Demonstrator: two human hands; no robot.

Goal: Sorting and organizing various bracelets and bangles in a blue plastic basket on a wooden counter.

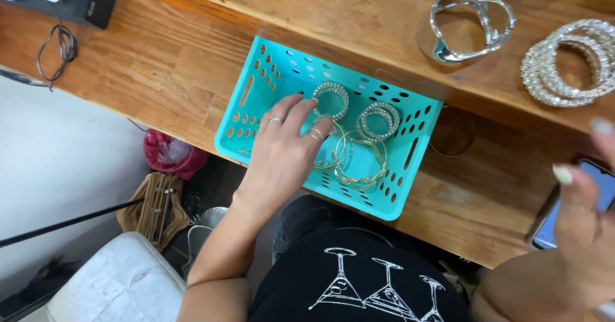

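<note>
— Where is the left hand [282, 150]?

— Inside the turquoise basket [256, 91], palm down, fingers loosely spread. Its fingertips [320, 127] rest at the bangles: the index reaches toward the rhinestone bangle [330, 99] near the far wall, while the ringed fingers touch the thin gold bangles [359, 158] piled at the basket's middle. It pinches nothing that I can see; the grip under the palm is hidden.

— How does the basket lie?

— It is a perforated rectangle sitting on the wooden table [160, 66], its near edge overhanging the table's edge above the person's lap. Its long axis runs from upper left to lower right, skewed to the table edge.

— And the bangles in it?

— All flat on the floor of the basket, openings facing up. A second rhinestone stack [378, 121] lies just right of the first, touching the gold ones.

— The right hand [586, 226]?

— At the right edge, blurred, fingers curled around a phone [605, 197] with its screen lit.

— Anything else on the table?

— A silver twisted cuff [473, 22] and a wide sparkling bangle stack [567, 62] on the far side, well apart from the basket.
</note>
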